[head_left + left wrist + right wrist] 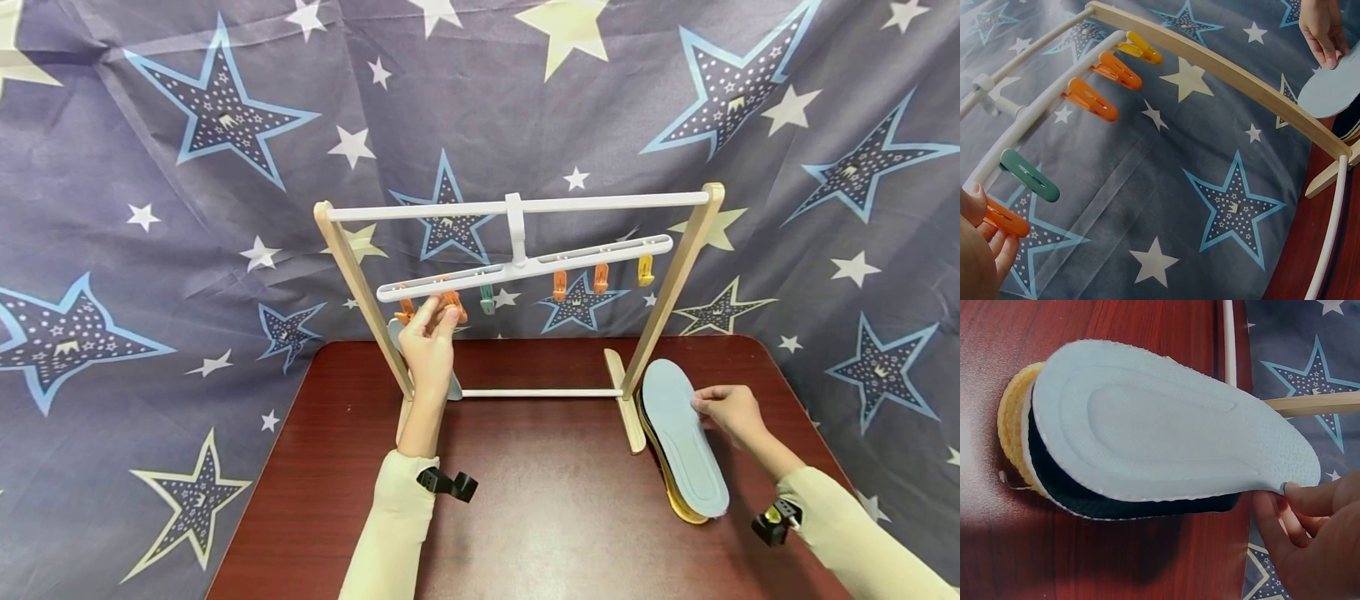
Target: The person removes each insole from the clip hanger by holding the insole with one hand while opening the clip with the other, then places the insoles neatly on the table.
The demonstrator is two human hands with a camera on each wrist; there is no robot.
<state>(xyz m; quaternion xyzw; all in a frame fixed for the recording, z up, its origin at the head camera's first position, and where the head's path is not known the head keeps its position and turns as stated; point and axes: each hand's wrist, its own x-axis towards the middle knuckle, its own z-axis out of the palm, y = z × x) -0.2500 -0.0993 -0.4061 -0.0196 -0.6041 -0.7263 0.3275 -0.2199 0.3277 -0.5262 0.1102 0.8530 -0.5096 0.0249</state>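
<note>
My left hand (431, 350) pinches an orange clip (1007, 217) between thumb and fingers, under the left half of a white clip hanger (517, 268). Left of it another orange clip (406, 310) hangs near the bar's end; a light blue insole (455, 387) shows partly behind my hand and wrist. A green clip (1030, 175) hangs just right of the pinched one. At the right, my right hand (733, 412) pinches the edge of a light blue insole (1160, 425) near one end. That insole lies over a stack with a dark insole (1085, 497) and a yellow one (1013, 425).
The hanger hooks over the white top rod (615, 202) of a wooden stand (675, 287), its bar tilted with the left end lower. Two more orange clips (559, 285) and a yellow clip (646, 271) hang on its right half. Everything stands on a dark red table (540, 492) before a star-patterned cloth (480, 100).
</note>
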